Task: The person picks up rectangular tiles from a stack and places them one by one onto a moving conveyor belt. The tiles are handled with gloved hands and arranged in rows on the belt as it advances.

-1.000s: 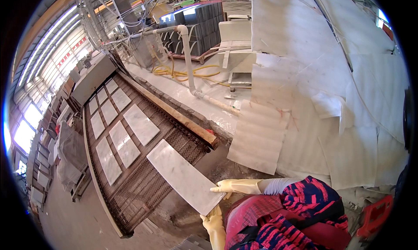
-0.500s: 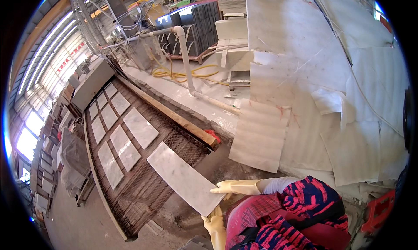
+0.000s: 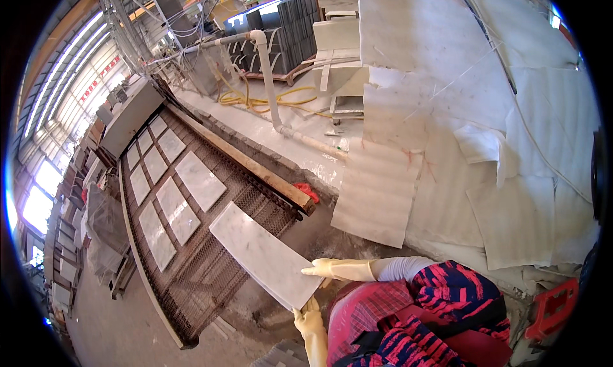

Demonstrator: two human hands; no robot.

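Observation:
A long white marble slab [image 3: 265, 255] with faint grey veining slants across the near end of a metal mesh conveyor [image 3: 204, 284]. Its far end lies over the mesh, and its near end is between my gloved hands. My right hand [image 3: 335, 269], in a pale yellow rubber glove, grips the upper near edge, fingers over the top face. At the lower near corner, my left hand [image 3: 310, 322], gloved alike, is closed on the slab; its fingertips are partly hidden beneath. Smaller marble tiles [image 3: 177, 210] lie in rows farther up the mesh.
A wooden beam [image 3: 255, 169] edges the conveyor's right side. Pale foam sheets [image 3: 377, 194] cover a large stack to the right. Beyond the beam stand a white pipe [image 3: 268, 79] and a coiled yellow hose [image 3: 246, 100]. A red plastic crate [image 3: 552, 309] sits at the lower right.
The whole view has shifted slightly, so things appear a little farther left and up. Both hands keep their hold on the slab, which stays at nearly the same place on the mesh.

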